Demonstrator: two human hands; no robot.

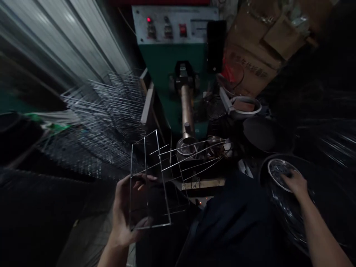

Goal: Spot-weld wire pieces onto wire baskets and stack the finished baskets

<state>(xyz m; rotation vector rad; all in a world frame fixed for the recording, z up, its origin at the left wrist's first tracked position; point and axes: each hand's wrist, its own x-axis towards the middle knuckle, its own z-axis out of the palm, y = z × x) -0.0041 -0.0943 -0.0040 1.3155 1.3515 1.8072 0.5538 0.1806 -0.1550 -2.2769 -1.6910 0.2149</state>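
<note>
My left hand (pixel 122 211) grips a wire rack (pixel 166 181) by its left side, fingers and thumb around the thin metal rods. The rack is held up tilted, and its long rods reach right toward the machine's lower end. My right hand (pixel 297 183) reaches into a round, light-rimmed dish (pixel 284 161) at the right. Its fingers are drawn together over the dish's small dark contents; whatever they pinch is too small to make out. In front stands a green spot welder (pixel 160 61) with a brass-coloured electrode arm (pixel 187 107) pointing down.
Stacked wire racks (pixel 111 107) fill the left side beside corrugated metal sheeting (pixel 69 29). A control panel (pixel 175 24) shows a lit red lamp. Cardboard boxes (pixel 250 55), a white-rimmed container (pixel 246 105) and a dark round pan (pixel 260 134) stand to the right.
</note>
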